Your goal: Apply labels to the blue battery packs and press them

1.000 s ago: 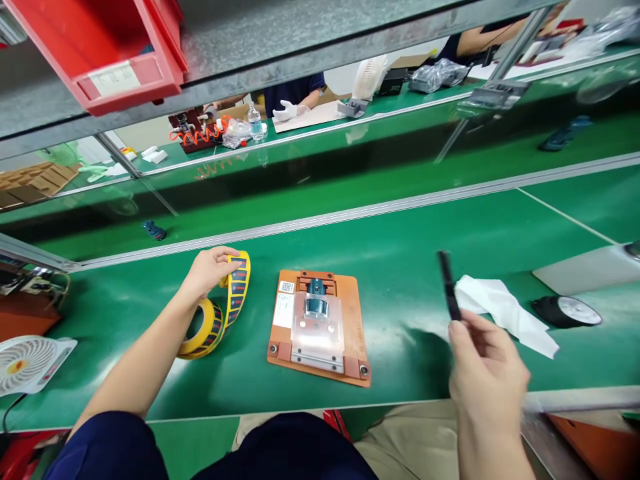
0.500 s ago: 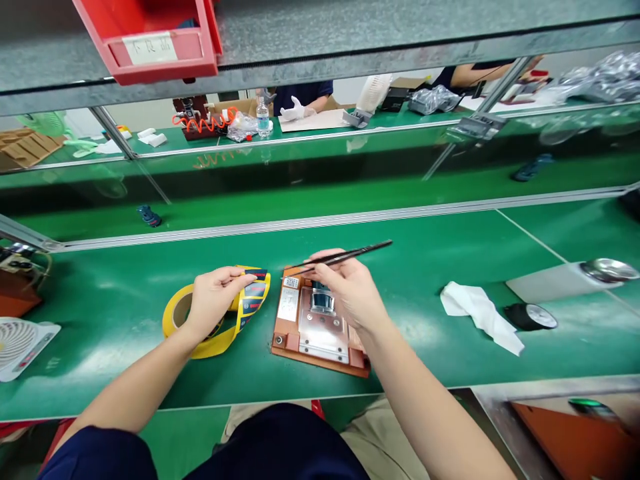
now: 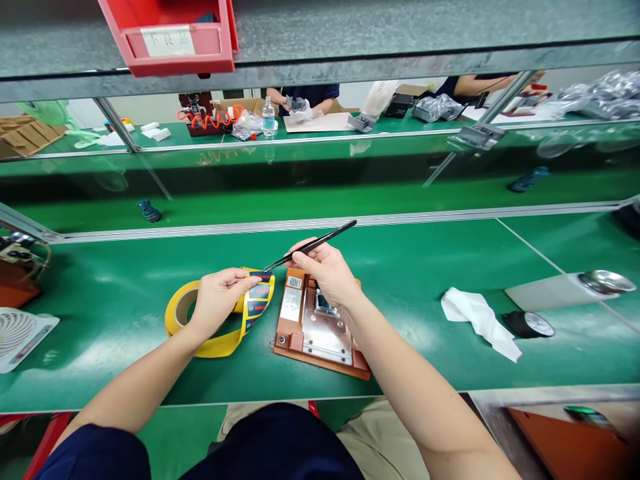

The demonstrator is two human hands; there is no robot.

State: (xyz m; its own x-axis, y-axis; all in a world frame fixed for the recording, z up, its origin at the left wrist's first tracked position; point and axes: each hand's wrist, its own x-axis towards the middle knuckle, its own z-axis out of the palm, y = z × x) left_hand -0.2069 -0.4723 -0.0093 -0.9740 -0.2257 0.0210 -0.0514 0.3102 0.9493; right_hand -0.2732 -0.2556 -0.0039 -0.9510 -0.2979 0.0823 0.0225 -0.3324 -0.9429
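Observation:
My left hand [image 3: 217,300] grips a yellow roll of stickers [image 3: 181,308] and bends its loose strip [image 3: 257,297] upward over the green bench. My right hand [image 3: 325,270] holds black tweezers [image 3: 313,245], their tip touching the top label of the strip. Under my right wrist lies an orange fixture plate [image 3: 295,337] with a clear cover and a small blue part in it.
A crumpled white cloth [image 3: 480,320] and a black round dish [image 3: 530,325] lie to the right. A small white fan [image 3: 17,333] stands at the left edge. A red bin [image 3: 175,33] hangs overhead. Across the conveyor, another person's gloved hands [image 3: 300,107] work.
My right hand swung in from the far right with the tweezers and brought their tip to the sticker strip. My left hand lifted the strip toward the fixture.

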